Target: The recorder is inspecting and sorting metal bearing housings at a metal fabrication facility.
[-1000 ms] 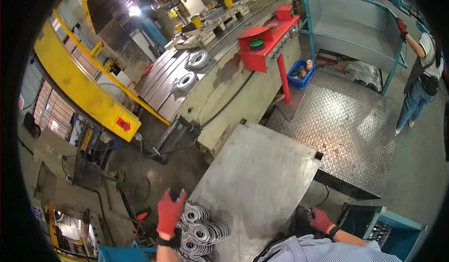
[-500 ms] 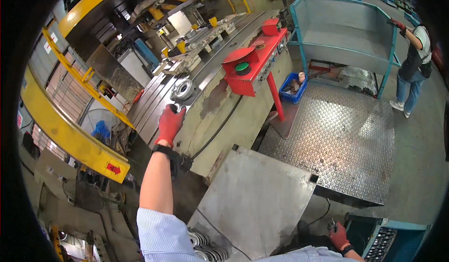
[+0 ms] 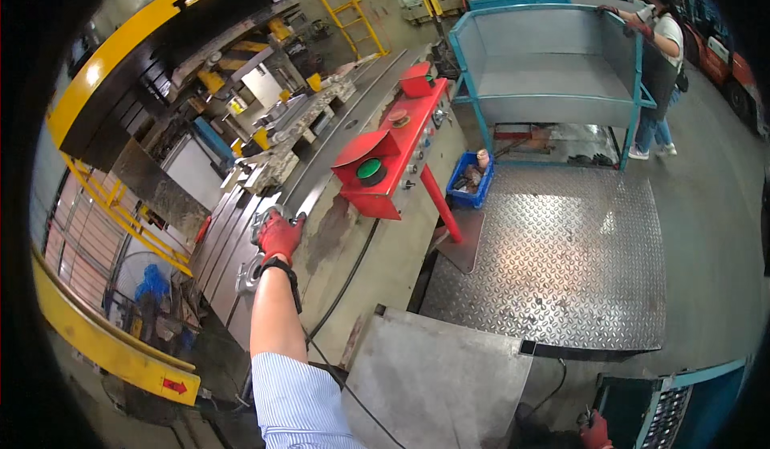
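Note:
My left hand (image 3: pixel 281 236), in a red glove, reaches forward onto the press bed (image 3: pixel 309 192). Its fingers close over a round grey metal part (image 3: pixel 260 219), mostly hidden under the glove. A second metal part (image 3: pixel 245 279), ring-like, lies on the bed beside my left wrist. At the lower edge my right hand (image 3: pixel 595 433), also red-gloved, is curled round a small dark object (image 3: pixel 588 417) whose kind I cannot make out. A red control stand (image 3: pixel 401 160) with a green button rises right of my left hand.
A grey metal table (image 3: pixel 433 369) stands close in front. Beyond lie a diamond-plate platform (image 3: pixel 553 248), a blue bin (image 3: pixel 472 180) with items inside and a teal-framed cart (image 3: pixel 553 64). A person (image 3: pixel 662 64) holds the cart's right side. A black cable (image 3: pixel 345 289) hangs by the bed.
My left hand has moved from the nearer metal part to the farther one, leaving the nearer on the bed. The view has shifted. The person has come closer to the cart.

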### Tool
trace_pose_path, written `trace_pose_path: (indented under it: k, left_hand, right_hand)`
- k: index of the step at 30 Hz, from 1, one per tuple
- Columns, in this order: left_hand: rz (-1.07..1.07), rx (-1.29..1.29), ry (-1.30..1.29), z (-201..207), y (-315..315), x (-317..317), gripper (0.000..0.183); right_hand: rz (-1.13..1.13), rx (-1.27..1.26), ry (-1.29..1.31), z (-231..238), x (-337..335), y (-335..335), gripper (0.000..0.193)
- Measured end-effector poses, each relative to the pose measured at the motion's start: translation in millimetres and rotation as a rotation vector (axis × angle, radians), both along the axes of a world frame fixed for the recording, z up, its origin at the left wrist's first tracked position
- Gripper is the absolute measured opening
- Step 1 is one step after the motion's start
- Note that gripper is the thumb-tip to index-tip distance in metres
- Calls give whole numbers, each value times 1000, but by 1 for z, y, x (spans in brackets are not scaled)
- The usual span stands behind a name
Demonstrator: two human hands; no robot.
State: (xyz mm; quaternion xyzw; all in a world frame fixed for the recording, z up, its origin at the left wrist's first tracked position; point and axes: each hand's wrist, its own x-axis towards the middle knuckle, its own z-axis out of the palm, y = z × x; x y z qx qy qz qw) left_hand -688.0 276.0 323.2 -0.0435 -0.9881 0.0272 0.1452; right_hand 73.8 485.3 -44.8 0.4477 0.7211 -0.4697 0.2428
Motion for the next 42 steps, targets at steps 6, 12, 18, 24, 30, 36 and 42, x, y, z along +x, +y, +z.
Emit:
trace_pose_path:
  k: [6,12,18,24,30,36,42]
  left_hand:
    - [-220,-216,127,-6,1,10,93]
    - [-552,-280,575,-61,-23,16,64]
    - [-369,135,305,-30,3,162,54]
    - [-677,1429,-613,-83,-72,320,24]
    - [42,2321,-588,-240,-145,456,22]
    - [269,2611,-268,-318,-136,545,18]
    - [548,2550,-996,-330,-149,623,20]
  right_hand:
    - [-186,465,394,15,-22,-19,26]
    - [-101,442,461,3,-20,-11,35]
    - [-75,343,527,4,-18,-6,27]
    - [77,439,620,7,-25,-20,22]
    - [235,261,591,-5,-23,-39,28]
    - [390,199,518,4,-17,-60,32]
    - [514,278,545,5,-11,-84,36]
